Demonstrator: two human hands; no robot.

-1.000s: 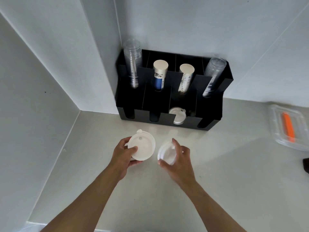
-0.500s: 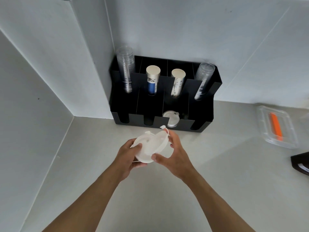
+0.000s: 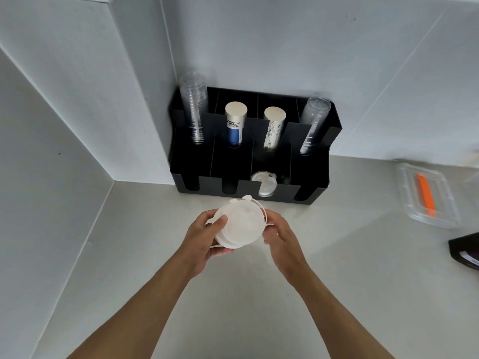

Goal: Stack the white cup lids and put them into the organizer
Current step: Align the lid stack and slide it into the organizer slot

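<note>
Two white cup lids [image 3: 239, 225] sit nested together, held above the counter just in front of the organizer. My left hand [image 3: 207, 238] grips their left edge with the thumb on top. My right hand [image 3: 281, 237] holds their right edge with its fingertips. The black organizer [image 3: 313, 196] stands against the wall in the corner. Another white lid [image 3: 264, 183] lies in its third front slot from the left.
The organizer's back slots hold two stacks of clear cups [image 3: 194, 104] and two stacks of paper cups [image 3: 234, 123]. A clear plastic container [image 3: 427, 195] with an orange item lies at the right. A dark object [image 3: 466, 251] sits at the right edge. Walls close in on the left and back.
The two lids, held apart a second ago, have come together into one stack between both hands. The view has shifted down and closer to the organizer.
</note>
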